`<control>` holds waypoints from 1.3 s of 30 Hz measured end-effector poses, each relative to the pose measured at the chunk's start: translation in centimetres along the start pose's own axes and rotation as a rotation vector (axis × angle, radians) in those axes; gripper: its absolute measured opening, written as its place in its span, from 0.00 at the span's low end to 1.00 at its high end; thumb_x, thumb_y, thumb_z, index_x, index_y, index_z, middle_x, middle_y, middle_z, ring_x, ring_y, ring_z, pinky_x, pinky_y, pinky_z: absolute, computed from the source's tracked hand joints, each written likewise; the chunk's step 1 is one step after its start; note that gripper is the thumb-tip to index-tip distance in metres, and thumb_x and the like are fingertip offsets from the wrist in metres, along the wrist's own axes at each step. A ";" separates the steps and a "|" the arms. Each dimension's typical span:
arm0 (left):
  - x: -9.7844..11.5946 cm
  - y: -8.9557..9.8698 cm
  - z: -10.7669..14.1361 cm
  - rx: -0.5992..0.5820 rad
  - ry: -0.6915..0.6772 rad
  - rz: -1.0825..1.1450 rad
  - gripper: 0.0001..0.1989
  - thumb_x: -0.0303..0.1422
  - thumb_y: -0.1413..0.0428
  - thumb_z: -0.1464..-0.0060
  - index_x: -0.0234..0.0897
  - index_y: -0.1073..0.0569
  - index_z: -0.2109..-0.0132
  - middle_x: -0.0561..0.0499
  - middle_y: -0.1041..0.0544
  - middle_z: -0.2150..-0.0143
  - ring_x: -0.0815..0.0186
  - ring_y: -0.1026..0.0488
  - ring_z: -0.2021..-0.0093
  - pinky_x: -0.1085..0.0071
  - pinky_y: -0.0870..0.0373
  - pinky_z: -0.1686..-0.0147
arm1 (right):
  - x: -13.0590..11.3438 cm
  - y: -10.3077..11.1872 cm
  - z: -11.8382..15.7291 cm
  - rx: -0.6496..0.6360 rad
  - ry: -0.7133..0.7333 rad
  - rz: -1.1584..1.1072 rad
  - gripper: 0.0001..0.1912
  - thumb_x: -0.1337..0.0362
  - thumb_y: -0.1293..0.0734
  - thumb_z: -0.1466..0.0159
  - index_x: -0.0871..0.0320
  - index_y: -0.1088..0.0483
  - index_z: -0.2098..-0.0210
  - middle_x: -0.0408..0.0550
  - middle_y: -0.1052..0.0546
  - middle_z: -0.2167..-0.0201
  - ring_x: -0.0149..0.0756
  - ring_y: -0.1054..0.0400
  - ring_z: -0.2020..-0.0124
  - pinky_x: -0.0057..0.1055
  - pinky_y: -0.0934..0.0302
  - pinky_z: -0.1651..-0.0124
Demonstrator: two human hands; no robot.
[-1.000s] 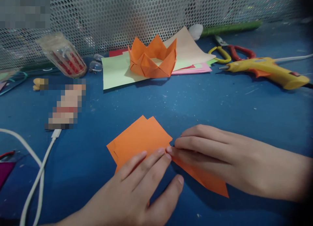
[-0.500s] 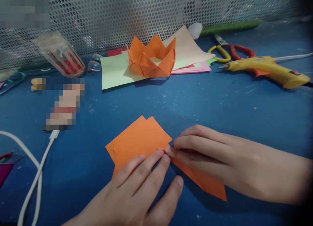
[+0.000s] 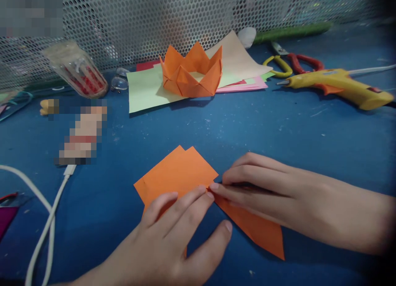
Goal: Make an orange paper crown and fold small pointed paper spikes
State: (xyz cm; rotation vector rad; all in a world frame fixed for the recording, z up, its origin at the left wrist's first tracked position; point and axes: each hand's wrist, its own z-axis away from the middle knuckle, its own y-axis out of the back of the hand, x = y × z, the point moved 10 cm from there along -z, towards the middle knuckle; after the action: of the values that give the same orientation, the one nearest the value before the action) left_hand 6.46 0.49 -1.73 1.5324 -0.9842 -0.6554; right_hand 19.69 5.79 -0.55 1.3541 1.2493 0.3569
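Note:
Orange paper sheets (image 3: 173, 170) lie on the blue table under my left hand (image 3: 182, 236). Its fingers rest flat and stretched out across them, with the thumb apart and off the paper. My right hand (image 3: 287, 195) has its fingers together over a folded orange paper strip (image 3: 256, 232), which slants down to the right from the sheets. The fingertips of both hands meet at the sheets' right edge, where paper and fingers overlap. Part of the strip is hidden under my right hand. Farther back stands an orange folded paper crown (image 3: 192, 81) with pointed tips.
Behind the crown lie green paper (image 3: 142, 92) and other coloured sheets. A yellow glue gun (image 3: 337, 88) and yellow-and-red-handled pliers (image 3: 306, 63) lie at right. At left are a tilted jar with red bits (image 3: 83, 75), a blurred-out object and a white cable (image 3: 55, 207).
Both hands have shifted only slightly at the same spot. The strip's lower end has swung a little down and left, and my left thumb has risen slightly.

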 end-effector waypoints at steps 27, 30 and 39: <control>0.4 -0.6 0.0 -0.045 0.021 -0.003 0.25 0.24 0.39 0.26 0.48 0.20 0.28 0.39 0.21 0.23 0.48 0.22 0.25 0.49 0.20 0.30 | -0.8 0.0 0.7 0.142 0.063 0.062 0.38 0.61 0.56 0.10 0.58 0.14 0.46 0.55 0.14 0.55 0.39 0.19 0.52 0.34 0.19 0.51; 0.2 -0.4 -0.1 -0.058 0.018 0.015 0.28 0.22 0.40 0.27 0.47 0.22 0.27 0.37 0.22 0.22 0.47 0.22 0.24 0.48 0.20 0.30 | -1.2 -0.2 0.8 0.176 0.100 0.108 0.36 0.63 0.55 0.10 0.61 0.15 0.48 0.55 0.14 0.55 0.40 0.20 0.52 0.34 0.20 0.50; -0.1 -0.1 -0.3 -0.064 0.012 0.028 0.31 0.16 0.45 0.28 0.47 0.22 0.27 0.38 0.20 0.24 0.47 0.20 0.26 0.51 0.18 0.36 | 0.8 0.1 0.6 0.100 -0.027 0.038 0.27 0.60 0.45 0.10 0.56 0.15 0.48 0.50 0.16 0.58 0.38 0.20 0.56 0.30 0.21 0.54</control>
State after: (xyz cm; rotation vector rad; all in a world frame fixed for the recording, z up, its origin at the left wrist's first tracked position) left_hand 6.72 0.79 -1.81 1.4628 -0.9652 -0.6515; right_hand 20.54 6.12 -0.95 1.4646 1.2334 0.3054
